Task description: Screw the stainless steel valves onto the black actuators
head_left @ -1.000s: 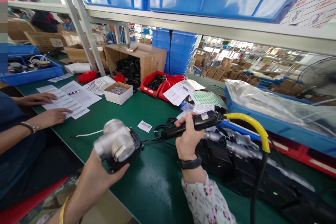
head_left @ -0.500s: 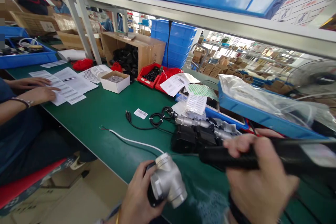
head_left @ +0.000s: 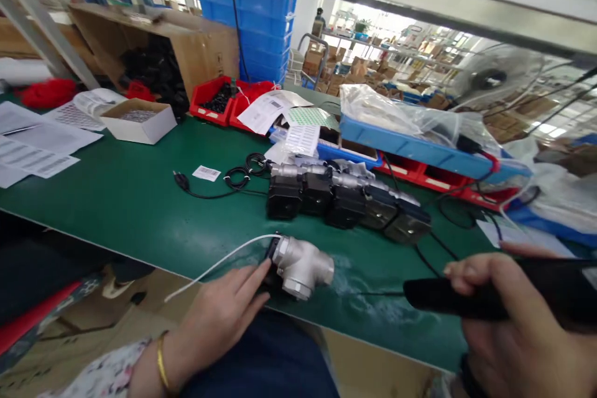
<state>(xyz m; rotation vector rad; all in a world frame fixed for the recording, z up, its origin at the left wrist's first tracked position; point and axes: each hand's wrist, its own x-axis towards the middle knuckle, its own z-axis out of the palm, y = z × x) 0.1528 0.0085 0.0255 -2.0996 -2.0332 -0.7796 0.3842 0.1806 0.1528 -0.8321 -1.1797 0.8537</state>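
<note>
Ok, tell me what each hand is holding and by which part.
The right hand grips the black tool around its handle. The left hand rests its fingertips on the black rear of the silver valve, which sits on the green table.

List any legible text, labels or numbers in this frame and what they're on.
None can be read.
Barcode sticker on the green mat: bars only, digits too small.
Printed sheets at left: rows of print, blurred.
Sheet on the red bins: barcode and text, too small.
Black tool in the right hand, valve at the left hand: no markings visible.
</note>
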